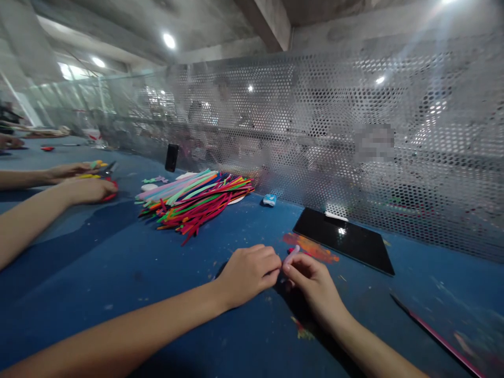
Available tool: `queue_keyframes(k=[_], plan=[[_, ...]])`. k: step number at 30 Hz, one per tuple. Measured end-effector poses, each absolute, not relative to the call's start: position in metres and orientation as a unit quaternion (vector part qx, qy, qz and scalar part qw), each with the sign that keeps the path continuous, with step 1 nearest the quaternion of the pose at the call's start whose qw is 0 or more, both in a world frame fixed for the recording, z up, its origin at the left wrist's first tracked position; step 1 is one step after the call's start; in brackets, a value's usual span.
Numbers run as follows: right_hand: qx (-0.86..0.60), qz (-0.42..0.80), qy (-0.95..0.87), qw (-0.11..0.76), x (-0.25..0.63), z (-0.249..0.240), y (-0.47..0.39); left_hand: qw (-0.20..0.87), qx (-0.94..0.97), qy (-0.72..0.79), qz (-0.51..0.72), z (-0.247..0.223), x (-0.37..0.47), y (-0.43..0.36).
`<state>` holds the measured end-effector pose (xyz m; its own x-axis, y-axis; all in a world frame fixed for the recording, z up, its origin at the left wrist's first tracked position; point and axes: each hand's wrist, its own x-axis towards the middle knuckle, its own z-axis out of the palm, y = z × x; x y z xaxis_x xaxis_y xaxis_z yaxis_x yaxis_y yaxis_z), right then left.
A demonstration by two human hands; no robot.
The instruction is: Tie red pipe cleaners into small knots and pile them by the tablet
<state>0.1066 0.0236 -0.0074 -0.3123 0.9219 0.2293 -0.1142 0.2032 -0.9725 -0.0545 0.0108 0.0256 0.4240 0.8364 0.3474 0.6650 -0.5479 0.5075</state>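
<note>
Over the blue table, my two hands meet nearly fingertip to fingertip. A short, curved lilac pipe cleaner point(292, 254) stands up from between the thumb and fingers of my right hand point(313, 278), which pinches it. My left hand point(250, 273) is closed just beside it, knuckles up. Whatever its fingers grip is hidden from view. A small dark red piece point(291, 251) shows right behind the lilac one. Farther back lies a heap of pipe cleaners point(200, 202) in many colours.
A black tablet point(344, 239) lies behind my right hand, with a blue-and-white packet point(269, 200) to its left. At right is a thin pink-and-black tool point(437, 336). A co-worker's hands point(84, 189) hold red-handled scissors point(111, 190) at left. A perforated metal screen point(315, 126) borders the table.
</note>
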Motion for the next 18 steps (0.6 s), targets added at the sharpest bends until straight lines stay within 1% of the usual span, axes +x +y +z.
queue_keyframes(k=[1,2,4,6,7,8,10,12,16,18], plan=[[-0.329,0.503,-0.631,0.49,0.108,-0.007,0.023,0.185,0.812,0.458,0.312,0.026,-0.054,0.012],[-0.322,0.449,-0.668,0.498,0.11,-0.006,0.022,0.249,0.775,0.47,0.342,0.025,-0.054,0.013],[-0.301,0.282,-0.761,0.5,0.116,-0.006,0.02,0.433,0.654,0.482,0.391,0.025,-0.051,0.013],[-0.278,0.094,-0.827,0.479,0.123,-0.007,0.021,0.612,0.516,0.454,0.391,0.024,-0.048,0.011],[-0.27,0.027,-0.84,0.47,0.126,-0.008,0.021,0.675,0.466,0.43,0.378,0.024,-0.047,0.01],[-0.265,-0.022,-0.846,0.462,0.129,-0.008,0.022,0.714,0.434,0.408,0.368,0.024,-0.046,0.008],[-0.253,-0.075,-0.852,0.452,0.132,-0.008,0.023,0.738,0.412,0.386,0.369,0.024,-0.044,0.005],[-0.241,-0.094,-0.858,0.443,0.131,-0.006,0.024,0.73,0.408,0.386,0.389,0.024,-0.044,0.003],[-0.218,-0.1,-0.882,0.406,0.128,-0.001,0.022,0.712,0.411,0.401,0.405,0.023,-0.045,0.002],[-0.188,-0.094,-0.891,0.403,0.128,-0.001,0.021,0.705,0.418,0.409,0.401,0.023,-0.046,0.003]])
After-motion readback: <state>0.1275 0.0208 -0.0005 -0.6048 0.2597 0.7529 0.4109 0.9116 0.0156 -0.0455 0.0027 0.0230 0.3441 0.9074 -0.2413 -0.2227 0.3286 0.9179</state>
